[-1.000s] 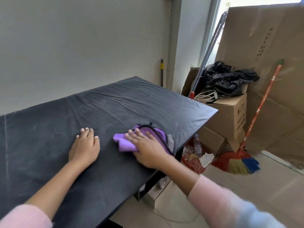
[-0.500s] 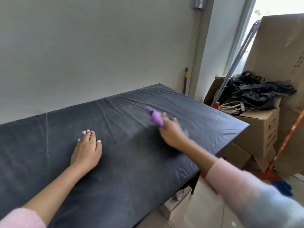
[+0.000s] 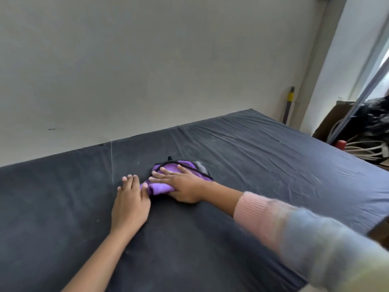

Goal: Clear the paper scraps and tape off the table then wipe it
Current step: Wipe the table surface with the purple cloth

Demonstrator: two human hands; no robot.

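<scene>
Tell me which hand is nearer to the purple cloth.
Right. The right hand presses flat on top of the purple cloth; the left hand lies flat on the table just beside the cloth's left end.

Before you: a desk (image 3: 273,165) under a wrinkled black plastic sheet, smeared pale grey, with one thin whitish line. On it, a crumpled purple microfibre cloth (image 3: 179,168), black piped edge, grey patch at its far side. Your right knitted sleeve (image 3: 263,213): pink ribbed cuff fading to pale blue-grey. Off-white painted wall (image 3: 147,60). Upright grey pole (image 3: 290,98), yellow band. Looped white cables (image 3: 362,147); small red cap (image 3: 341,143).
</scene>
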